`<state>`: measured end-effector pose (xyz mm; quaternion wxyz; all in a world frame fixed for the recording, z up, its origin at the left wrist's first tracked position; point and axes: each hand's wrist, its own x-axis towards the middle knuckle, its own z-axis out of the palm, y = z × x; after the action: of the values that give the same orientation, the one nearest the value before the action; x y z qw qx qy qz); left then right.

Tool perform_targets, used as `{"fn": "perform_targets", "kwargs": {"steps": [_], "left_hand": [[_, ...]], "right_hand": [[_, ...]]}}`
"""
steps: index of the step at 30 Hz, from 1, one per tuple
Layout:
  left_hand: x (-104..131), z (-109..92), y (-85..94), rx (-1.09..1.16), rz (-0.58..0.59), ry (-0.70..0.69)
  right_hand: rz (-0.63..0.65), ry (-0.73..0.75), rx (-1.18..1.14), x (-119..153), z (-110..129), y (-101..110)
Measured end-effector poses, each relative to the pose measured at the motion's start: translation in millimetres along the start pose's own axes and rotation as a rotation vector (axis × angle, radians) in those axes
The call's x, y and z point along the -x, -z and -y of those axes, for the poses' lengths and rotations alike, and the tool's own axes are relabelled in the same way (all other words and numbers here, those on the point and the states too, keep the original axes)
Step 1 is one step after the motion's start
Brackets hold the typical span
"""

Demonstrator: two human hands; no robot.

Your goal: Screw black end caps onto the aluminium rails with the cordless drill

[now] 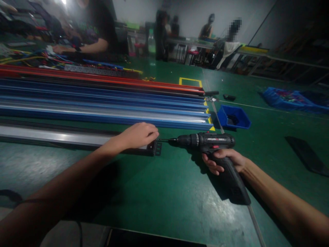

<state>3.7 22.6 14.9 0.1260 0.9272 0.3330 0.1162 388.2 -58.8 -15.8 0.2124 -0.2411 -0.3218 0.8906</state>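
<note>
A black power drill [218, 140] is gripped by my right hand [224, 161], its fingers wrapped round the handle. The drill lies level and its long bit points left, reaching the end of a long black and silver profile [61, 137]. On that profile's right end rests my left hand [140, 134], fingers bent and pressed together near the bit's tip. Whether those fingers hold anything small is hidden. A dark end plate [157, 149] with slots shows just below the fingertips.
Several blue rails [102, 111] and a red rail [102, 80] lie behind the profile on the green table [164, 195]. Right of them are a blue bin [235, 118] and a dark flat piece [305, 156]. A person [95, 31] works among wires at back left.
</note>
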Motion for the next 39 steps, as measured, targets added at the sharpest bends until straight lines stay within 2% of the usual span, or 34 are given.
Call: {"fn": "perform_targets", "kwargs": {"steps": [7, 14, 24, 39], "left_hand": [[0.1, 3.4, -1.7, -0.014, 0.003, -0.009], [0.5, 6.0, -2.9, -0.004, 0.011, -0.006], [0.9, 9.1, -3.9, -0.026, 0.006, -0.022], [2.0, 4.7, -2.4, -0.006, -0.003, 0.004]], "right_hand": [[0.005, -0.03, -0.015, 1.2, 1.2, -0.2], [0.009, 0.006, 0.006, -0.8, 1.2, -6.7], [0.042, 0.037, 0.032, -0.8, 0.0, -3.4], [-0.004, 0.002, 0.007, 1.2, -1.4, -1.1]]}}
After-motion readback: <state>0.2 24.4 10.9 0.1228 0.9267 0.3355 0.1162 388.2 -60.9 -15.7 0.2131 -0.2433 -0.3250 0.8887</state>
